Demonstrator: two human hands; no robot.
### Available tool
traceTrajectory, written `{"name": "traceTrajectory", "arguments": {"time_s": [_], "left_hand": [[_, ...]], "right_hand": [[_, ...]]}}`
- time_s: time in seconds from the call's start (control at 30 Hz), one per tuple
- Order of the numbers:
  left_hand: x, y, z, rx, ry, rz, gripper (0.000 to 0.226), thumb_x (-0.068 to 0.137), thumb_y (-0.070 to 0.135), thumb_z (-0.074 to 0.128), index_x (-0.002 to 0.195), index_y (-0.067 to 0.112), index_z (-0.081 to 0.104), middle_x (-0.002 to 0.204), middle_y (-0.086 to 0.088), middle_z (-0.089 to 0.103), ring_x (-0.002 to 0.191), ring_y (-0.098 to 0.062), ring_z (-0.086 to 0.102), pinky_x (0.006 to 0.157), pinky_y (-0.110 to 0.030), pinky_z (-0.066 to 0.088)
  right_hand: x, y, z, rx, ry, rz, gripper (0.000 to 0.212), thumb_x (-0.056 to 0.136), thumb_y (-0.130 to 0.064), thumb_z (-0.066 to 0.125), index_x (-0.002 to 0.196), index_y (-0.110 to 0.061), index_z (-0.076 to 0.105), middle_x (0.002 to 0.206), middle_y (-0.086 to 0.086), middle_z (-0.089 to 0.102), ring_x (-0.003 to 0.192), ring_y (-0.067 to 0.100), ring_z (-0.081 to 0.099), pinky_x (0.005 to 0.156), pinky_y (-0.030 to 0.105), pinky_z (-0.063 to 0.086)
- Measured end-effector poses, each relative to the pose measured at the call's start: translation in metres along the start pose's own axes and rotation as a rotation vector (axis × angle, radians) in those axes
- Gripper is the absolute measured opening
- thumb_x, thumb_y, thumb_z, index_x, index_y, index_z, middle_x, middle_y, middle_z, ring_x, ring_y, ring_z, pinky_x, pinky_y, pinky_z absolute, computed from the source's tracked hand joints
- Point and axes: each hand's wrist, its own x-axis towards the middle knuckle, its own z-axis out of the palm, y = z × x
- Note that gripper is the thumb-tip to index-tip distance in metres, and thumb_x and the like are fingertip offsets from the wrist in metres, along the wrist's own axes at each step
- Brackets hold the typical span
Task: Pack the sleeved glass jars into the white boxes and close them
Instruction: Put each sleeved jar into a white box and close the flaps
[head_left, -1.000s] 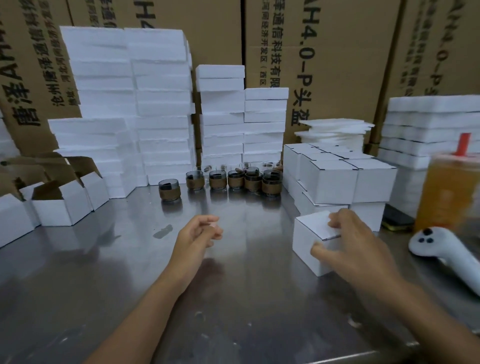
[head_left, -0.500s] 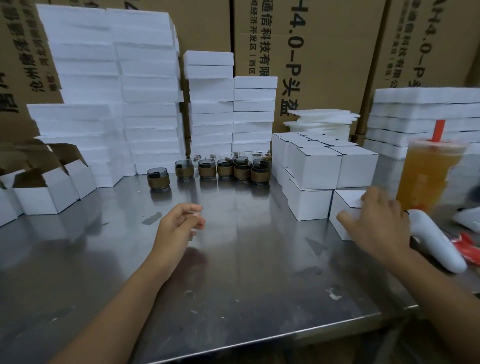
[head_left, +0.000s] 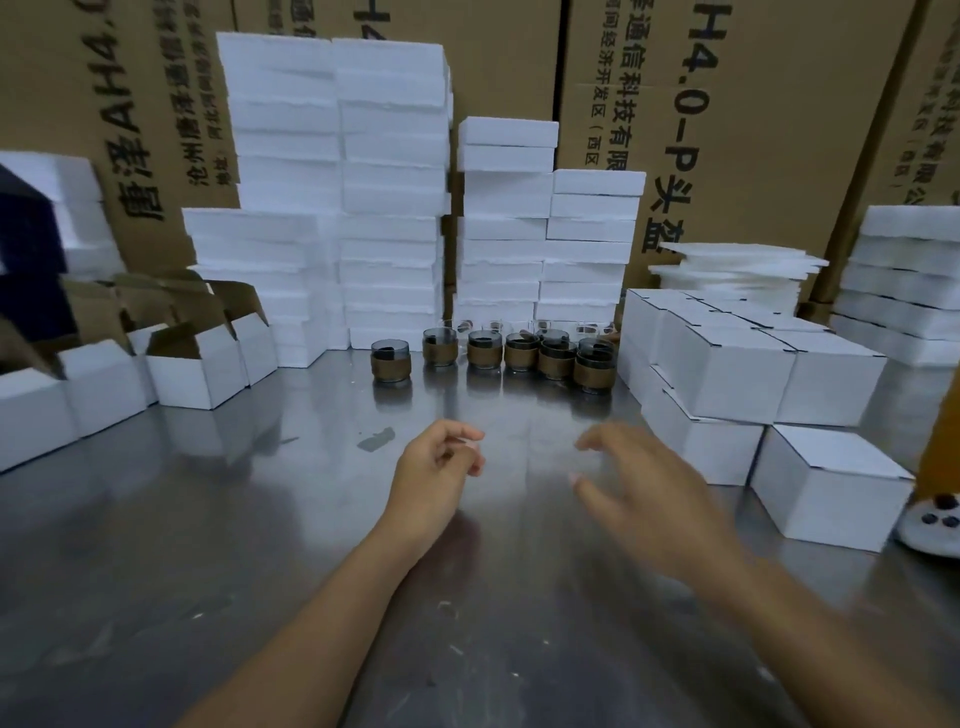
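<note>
My right fingers (head_left: 613, 436) are spread and slack, gripping nothing. Half a second ago they lay on a closed white box (head_left: 831, 483); now they have let it go and swung back toward the middle of the steel table (head_left: 260, 519). That box sits at the right, just beside the stack of closed boxes (head_left: 727, 364) and apart from my hand. My left fingers (head_left: 457, 434) are loosely curled, thumb near the fingertips, holding nothing, much as they were before.

My right hand (head_left: 660, 504) hovers palm down over the table, blurred, its forearm coming in from the lower right. My left hand (head_left: 434, 473) hangs just beside it, thumb side up, its forearm coming in from the lower left.

The sleeved glass jars (head_left: 493, 353) stand in a row at the back of the table, ahead of both hands and well apart from them, in front of stacks of white foam (head_left: 337, 182). The open white boxes (head_left: 197, 369) stand at the left with flaps up. Brown cartons (head_left: 727, 104) line the back. A white controller (head_left: 930, 525) lies at the right edge, just beside the set-down box.
</note>
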Motion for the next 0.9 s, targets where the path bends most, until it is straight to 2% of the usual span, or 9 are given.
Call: {"name": "traceTrajectory", "arguments": {"time_s": [0.07, 0.13, 0.23, 0.3, 0.43, 0.6, 0.67, 0.77, 0.9], "left_hand": [[-0.001, 0.000, -0.001, -0.018, 0.017, -0.008, 0.020, 0.091, 0.000, 0.049, 0.086, 0.016, 0.060, 0.073, -0.005, 0.062, 0.061, -0.001, 0.058, 0.058, -0.011, 0.042], [-0.002, -0.001, -0.002, -0.027, 0.038, -0.017, 0.023, 0.091, -0.001, 0.048, 0.086, 0.017, 0.060, 0.072, -0.005, 0.062, 0.064, -0.006, 0.058, 0.061, -0.016, 0.043], [0.000, -0.005, -0.004, -0.022, 0.068, -0.028, 0.025, 0.091, 0.000, 0.047, 0.085, 0.020, 0.060, 0.073, -0.003, 0.062, 0.070, -0.011, 0.059, 0.065, -0.021, 0.044], [0.001, -0.007, -0.003, -0.005, 0.075, -0.021, 0.026, 0.090, 0.000, 0.049, 0.084, 0.023, 0.059, 0.074, -0.001, 0.062, 0.071, -0.010, 0.058, 0.065, -0.019, 0.044], [0.006, -0.009, 0.001, 0.010, 0.072, 0.019, 0.029, 0.089, 0.000, 0.051, 0.081, 0.027, 0.058, 0.078, 0.004, 0.061, 0.072, -0.008, 0.058, 0.063, -0.010, 0.044], [0.019, -0.014, -0.005, 0.014, 0.107, 0.012, 0.027, 0.089, 0.005, 0.054, 0.081, 0.030, 0.058, 0.082, 0.007, 0.061, 0.080, -0.012, 0.060, 0.066, -0.009, 0.044], [0.033, -0.016, -0.016, -0.003, 0.164, 0.010, 0.027, 0.089, 0.003, 0.054, 0.081, 0.029, 0.058, 0.081, 0.005, 0.060, 0.077, -0.012, 0.058, 0.064, -0.008, 0.043], [0.064, -0.019, -0.048, 0.008, 0.286, -0.012, 0.029, 0.089, -0.001, 0.053, 0.079, 0.026, 0.057, 0.080, 0.001, 0.059, 0.078, -0.016, 0.056, 0.065, -0.014, 0.047], [0.106, -0.035, -0.119, 0.191, 0.465, -0.054, 0.019, 0.092, 0.001, 0.049, 0.089, 0.017, 0.058, 0.092, -0.009, 0.059, 0.072, -0.016, 0.053, 0.054, -0.011, 0.042]], "right_hand": [[0.014, -0.015, 0.027, 0.066, -0.118, 0.009, 0.028, 0.088, -0.035, 0.054, 0.114, -0.025, 0.050, 0.118, -0.006, 0.053, 0.113, 0.016, 0.048, 0.092, 0.032, 0.040], [0.026, -0.027, 0.050, 0.092, -0.160, 0.022, 0.028, 0.089, -0.036, 0.053, 0.114, -0.025, 0.051, 0.117, -0.006, 0.054, 0.109, 0.015, 0.049, 0.089, 0.032, 0.041], [0.041, -0.041, 0.073, 0.126, -0.139, 0.056, 0.024, 0.090, -0.035, 0.053, 0.112, -0.026, 0.053, 0.112, -0.008, 0.055, 0.095, 0.009, 0.052, 0.080, 0.027, 0.043], [0.046, -0.046, 0.082, 0.131, -0.111, 0.054, 0.018, 0.090, -0.031, 0.053, 0.106, -0.026, 0.055, 0.105, -0.008, 0.058, 0.084, 0.006, 0.049, 0.073, 0.023, 0.041], [0.045, -0.043, 0.086, 0.187, -0.044, 0.006, 0.004, 0.087, -0.023, 0.056, 0.089, -0.026, 0.058, 0.088, -0.012, 0.057, 0.082, 0.007, 0.052, 0.071, 0.027, 0.045], [0.041, -0.041, 0.085, 0.293, 0.012, -0.025, 0.019, 0.077, -0.003, 0.066, 0.071, -0.020, 0.058, 0.070, -0.009, 0.056, 0.071, 0.004, 0.051, 0.066, 0.009, 0.037], [0.042, -0.042, 0.085, 0.299, 0.014, -0.031, 0.024, 0.076, -0.004, 0.067, 0.070, -0.024, 0.056, 0.070, -0.011, 0.055, 0.071, 0.003, 0.052, 0.065, 0.012, 0.038], [0.047, -0.039, 0.089, 0.305, 0.047, -0.020, 0.028, 0.076, -0.005, 0.068, 0.070, -0.028, 0.054, 0.070, -0.011, 0.054, 0.070, 0.006, 0.053, 0.064, 0.030, 0.045], [0.054, -0.036, 0.094, 0.284, 0.070, 0.012, 0.033, 0.074, -0.007, 0.070, 0.066, -0.032, 0.050, 0.068, -0.013, 0.050, 0.067, 0.007, 0.053, 0.060, 0.028, 0.040]]}}
